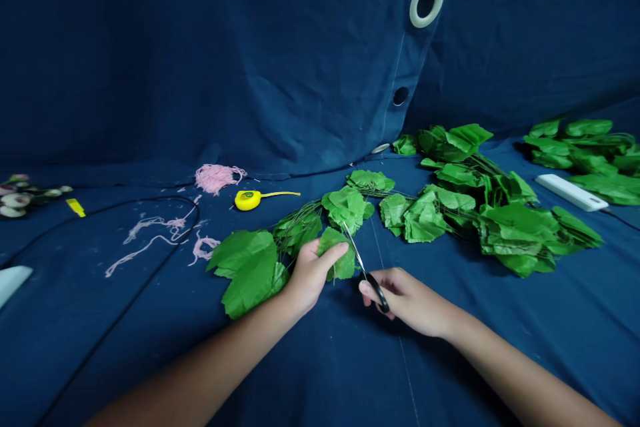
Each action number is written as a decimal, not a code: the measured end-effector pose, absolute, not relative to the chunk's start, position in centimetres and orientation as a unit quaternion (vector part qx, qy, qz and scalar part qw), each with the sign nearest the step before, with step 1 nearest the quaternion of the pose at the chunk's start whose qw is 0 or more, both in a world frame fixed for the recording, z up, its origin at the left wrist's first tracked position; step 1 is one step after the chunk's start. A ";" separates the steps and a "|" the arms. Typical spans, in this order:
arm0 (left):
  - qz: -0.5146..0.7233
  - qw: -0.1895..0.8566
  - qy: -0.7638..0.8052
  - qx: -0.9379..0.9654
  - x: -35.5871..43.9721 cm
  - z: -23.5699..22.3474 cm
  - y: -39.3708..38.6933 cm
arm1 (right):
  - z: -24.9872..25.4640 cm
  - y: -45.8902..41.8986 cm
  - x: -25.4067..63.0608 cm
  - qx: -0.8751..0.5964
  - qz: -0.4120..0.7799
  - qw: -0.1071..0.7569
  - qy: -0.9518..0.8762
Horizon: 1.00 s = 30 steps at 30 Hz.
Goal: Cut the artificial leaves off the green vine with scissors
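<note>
My left hand is closed on a green artificial leaf, its thumb lying over the leaf's left part. Black-handled scissors are in my right hand, with fingers through the loops. Their metal blades point up and left and reach the right edge of the held leaf; whether they are cutting into it I cannot tell. More leaf clusters surround my hands: large leaves left of my left wrist, and a stacked bunch just beyond my fingers, joined by thin stems.
Bigger leaf piles lie to the right, beside a white power strip. A yellow tape measure, a pink yarn bundle and loose pink strands are at left. A black cable loops across the blue cloth.
</note>
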<state>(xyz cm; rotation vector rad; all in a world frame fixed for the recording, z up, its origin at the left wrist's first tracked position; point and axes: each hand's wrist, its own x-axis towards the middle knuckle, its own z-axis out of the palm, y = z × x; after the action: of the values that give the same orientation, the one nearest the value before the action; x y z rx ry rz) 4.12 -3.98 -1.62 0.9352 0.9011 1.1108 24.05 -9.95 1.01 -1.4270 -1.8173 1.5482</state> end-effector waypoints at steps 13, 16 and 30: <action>0.487 0.662 0.397 0.409 4.0 -1.7 -4.0 | 1.0 -10.0 24.0 -0.502 0.547 0.176 -0.647; 0.486 0.664 0.394 0.409 4.1 -1.6 -4.0 | 1.1 -10.0 23.9 -0.500 0.552 0.178 -0.643; 0.477 0.657 0.401 0.424 4.0 -1.7 -4.0 | 1.0 -10.0 24.0 -0.494 0.557 0.190 -0.640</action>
<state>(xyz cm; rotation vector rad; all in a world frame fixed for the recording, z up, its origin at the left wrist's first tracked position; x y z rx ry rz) 4.02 -3.99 -1.75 0.9608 0.9091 1.0806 24.03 -10.05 0.98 -1.3878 -1.7982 1.5656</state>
